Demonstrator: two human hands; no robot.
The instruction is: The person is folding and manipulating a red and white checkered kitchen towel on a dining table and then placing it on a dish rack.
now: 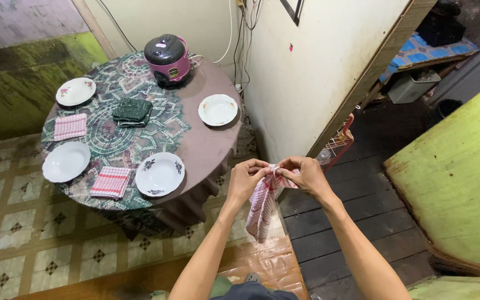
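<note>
Though seemingly worn, tiles (6,233), table (201,145), cloth (262,208)

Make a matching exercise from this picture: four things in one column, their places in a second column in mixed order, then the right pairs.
Things:
1. rice cooker
2. dark green folded cloths
3. hanging checked cloth
4. plate with dark flower print

Places:
A. near edge of the round table, beside a folded checked napkin
B. far edge of the table, by the wall
C. held between the left hand and right hand, off the table
D. middle of the table

Pairs: 1-B, 2-D, 3-C, 4-A
</note>
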